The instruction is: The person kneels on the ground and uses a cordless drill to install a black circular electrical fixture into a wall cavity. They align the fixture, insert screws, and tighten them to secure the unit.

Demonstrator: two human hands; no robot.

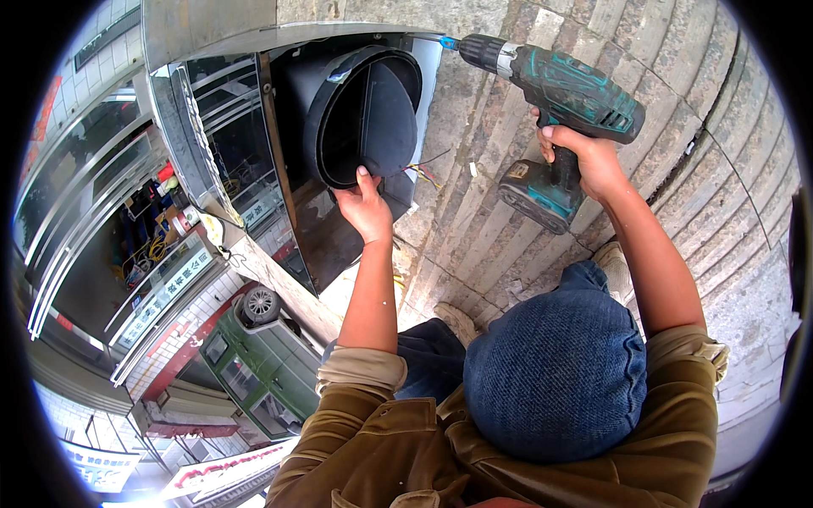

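Note:
My left hand (362, 207) grips the lower rim of a dark, round duct fitting (377, 118) with an inner flap, set in an open metal box (301, 237). My right hand (584, 161) is wrapped round the handle of a teal and black cordless drill (576, 93), held sideways above the paving. Its blue-tipped bit (449, 42) points left at the upper edge of the metal box; whether it touches the metal I cannot tell. Several thin coloured wires (423, 173) stick out beside the duct, below its right side.
Grooved stone paving (694, 195) lies under and right of me. My bent, jeans-clad knee (550, 372) is in front of my body. At the left are glass panels (233, 127), storefronts, a jumble of tools and cables (144, 229), and a green vehicle (254, 372).

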